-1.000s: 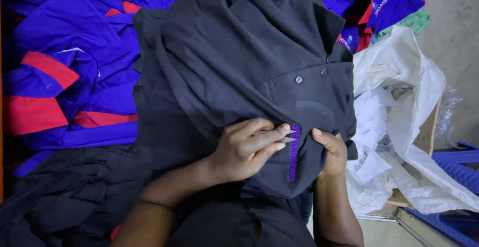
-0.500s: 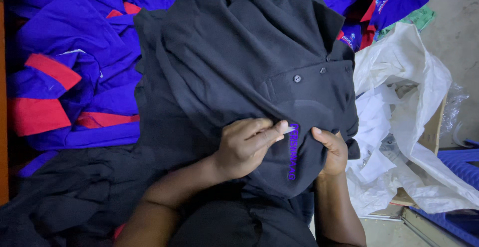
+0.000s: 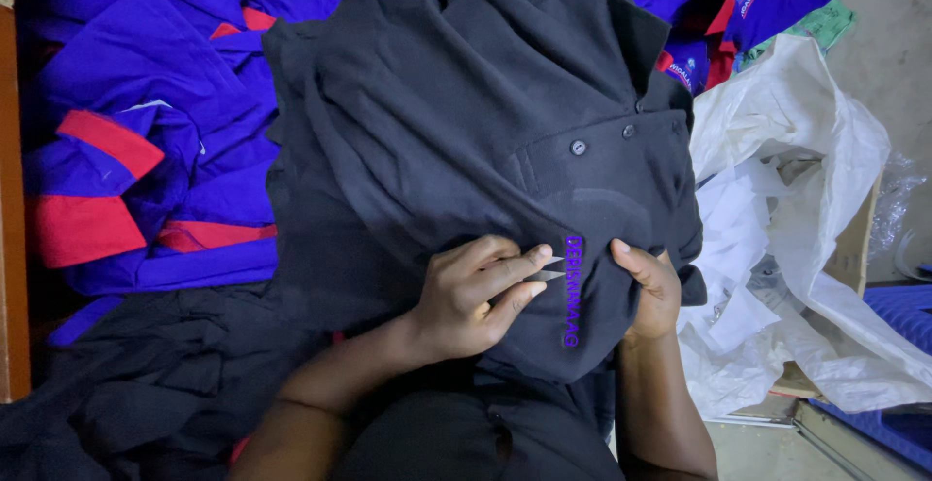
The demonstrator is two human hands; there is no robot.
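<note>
A black polo shirt (image 3: 466,122) with two buttons lies spread over a pile of clothes. Purple embroidered lettering (image 3: 572,292) runs down its lower part. My left hand (image 3: 476,297) holds a small metal thread snipper (image 3: 550,268) whose pointed tips sit just left of the lettering. On the other side of the lettering, my right hand (image 3: 649,287) grips the edge of the black fabric, thumb on top, holding it taut.
Blue and red shirts (image 3: 136,151) are heaped to the left and behind. More black garments (image 3: 126,394) lie at the lower left. A white plastic sack (image 3: 806,199) with scraps sits to the right, next to a blue crate (image 3: 898,316). A wooden edge (image 3: 12,248) runs down the left.
Both hands stay almost where they were. The snipper tips have shifted slightly by the purple lettering.
</note>
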